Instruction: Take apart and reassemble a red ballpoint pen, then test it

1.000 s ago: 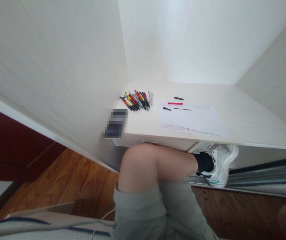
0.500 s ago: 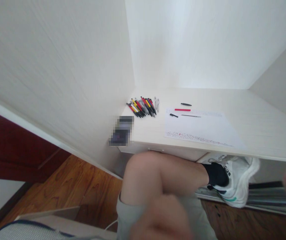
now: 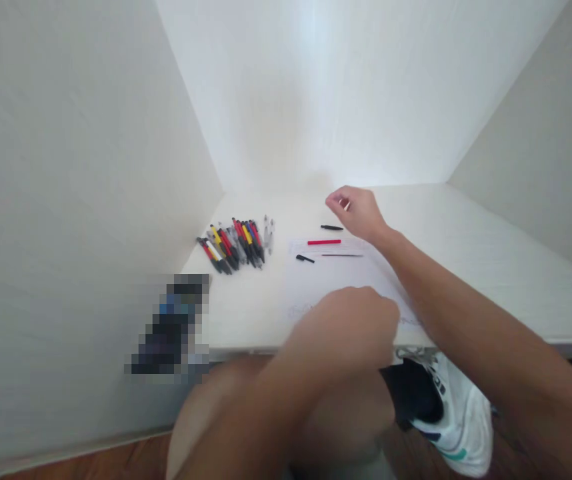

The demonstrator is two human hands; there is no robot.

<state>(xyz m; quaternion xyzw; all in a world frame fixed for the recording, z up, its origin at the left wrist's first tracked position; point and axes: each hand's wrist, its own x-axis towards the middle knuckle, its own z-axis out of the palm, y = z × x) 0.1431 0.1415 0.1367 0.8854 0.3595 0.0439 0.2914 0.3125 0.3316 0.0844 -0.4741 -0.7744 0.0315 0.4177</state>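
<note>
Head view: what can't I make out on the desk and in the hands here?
Right hand: fingers curled, facing away; any pinched item is hidden.
Left hand: motion-blurred, grip unreadable; it covers part of the sheet.
Its print: too faint and blurred.
Patch at left of the desk: pixelated.
Pen pile: too small to count.

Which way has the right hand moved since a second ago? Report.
Yes: the right hand came forward from below the desk onto it, to the far edge of the paper.
</note>
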